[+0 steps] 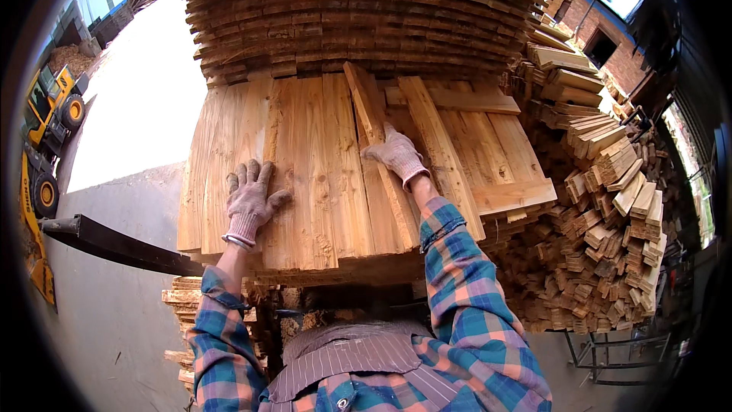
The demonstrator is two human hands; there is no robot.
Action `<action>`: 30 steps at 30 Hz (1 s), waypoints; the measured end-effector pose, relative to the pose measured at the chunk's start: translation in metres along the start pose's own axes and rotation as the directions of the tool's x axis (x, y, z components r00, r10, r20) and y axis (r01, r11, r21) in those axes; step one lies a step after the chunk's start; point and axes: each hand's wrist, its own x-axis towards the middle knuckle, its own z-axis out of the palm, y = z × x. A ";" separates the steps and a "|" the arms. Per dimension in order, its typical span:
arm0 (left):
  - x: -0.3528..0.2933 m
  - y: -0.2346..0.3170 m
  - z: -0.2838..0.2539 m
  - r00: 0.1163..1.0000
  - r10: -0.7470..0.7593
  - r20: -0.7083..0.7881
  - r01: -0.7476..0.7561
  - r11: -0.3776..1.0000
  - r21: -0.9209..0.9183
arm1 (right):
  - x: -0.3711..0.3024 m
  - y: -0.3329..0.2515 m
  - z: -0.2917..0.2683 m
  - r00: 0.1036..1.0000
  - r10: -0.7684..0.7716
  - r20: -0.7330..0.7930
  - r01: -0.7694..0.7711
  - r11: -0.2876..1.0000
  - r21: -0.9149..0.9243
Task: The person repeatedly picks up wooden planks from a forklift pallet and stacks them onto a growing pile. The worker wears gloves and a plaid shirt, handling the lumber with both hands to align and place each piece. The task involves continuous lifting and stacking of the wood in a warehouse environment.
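Nearest, two plaid sleeves rise from the lower edge. The left hand [248, 202], gloved, lies flat with fingers spread on the wide boards [305, 160] that top the near stack. The right hand [396, 155], also gloved, rests further in, fingers loosely curled over a narrow plank [375, 137] lying slantwise across those boards. Behind them rises a tall pile of stacked planks [358, 8]. To the right is a heap of short wood offcuts [610, 214]; far left, a yellow loader [49, 107].
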 end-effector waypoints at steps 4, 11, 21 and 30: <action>-0.004 -0.003 0.001 1.000 -0.016 -0.021 0.016 1.000 0.000 | -0.009 0.033 -0.033 0.993 -0.121 -0.010 0.120 0.972 0.203; 0.000 0.004 -0.001 1.000 0.018 -0.013 -0.018 1.000 0.010 | 0.018 0.205 -0.070 0.998 0.047 -0.030 0.002 0.505 0.863; -0.006 -0.009 0.003 0.999 0.000 -0.043 0.003 0.997 0.077 | 0.027 0.127 0.004 0.983 -0.182 0.003 0.083 0.461 0.884; -0.007 -0.011 0.003 1.000 -0.009 -0.022 0.010 0.999 0.032 | -0.008 0.069 -0.051 0.965 -0.228 -0.130 0.211 0.968 -0.133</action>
